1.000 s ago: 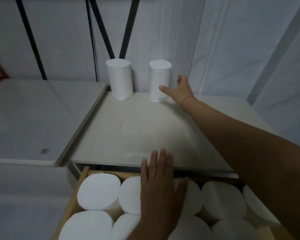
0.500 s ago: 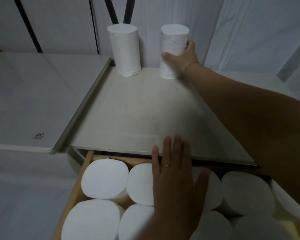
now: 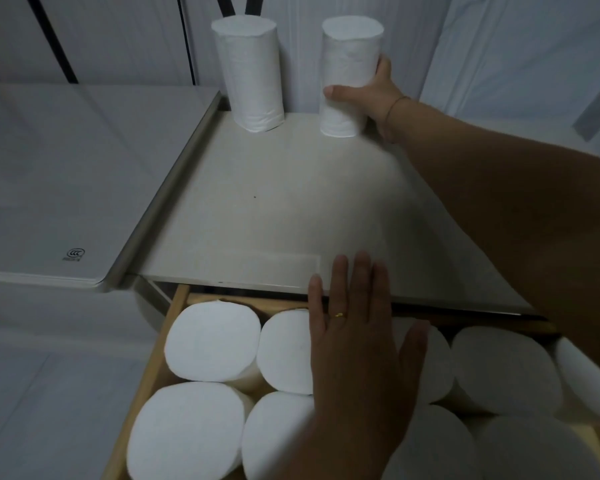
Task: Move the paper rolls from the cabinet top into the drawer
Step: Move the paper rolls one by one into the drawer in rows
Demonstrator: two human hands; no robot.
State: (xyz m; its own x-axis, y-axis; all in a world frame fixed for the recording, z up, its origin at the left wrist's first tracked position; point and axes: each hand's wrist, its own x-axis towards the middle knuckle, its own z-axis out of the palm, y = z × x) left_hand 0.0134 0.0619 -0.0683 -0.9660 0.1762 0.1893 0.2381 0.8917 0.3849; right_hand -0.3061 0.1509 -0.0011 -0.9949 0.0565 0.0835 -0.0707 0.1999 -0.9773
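Note:
Two white paper rolls stand upright at the back of the cabinet top (image 3: 291, 209). My right hand (image 3: 371, 95) is wrapped around the right paper roll (image 3: 349, 60), thumb across its front; the roll's base rests on or just above the top. The left paper roll (image 3: 248, 71) stands apart, untouched. Below the cabinet's front edge the wooden drawer (image 3: 177, 306) is pulled out and packed with several upright white rolls (image 3: 212, 341). My left hand (image 3: 357, 344) lies flat, fingers spread, on the rolls in the drawer, a gold ring on one finger.
A white table (image 3: 49, 188) adjoins the cabinet on the left, slightly lower, with a small printed mark near its front edge. White curtains and dark diagonal bars hang behind the rolls. My right forearm crosses the right half of the cabinet top.
My right hand reached the right roll and closed around it. The view moved closer to the cabinet. My left hand stayed flat on the drawer's rolls.

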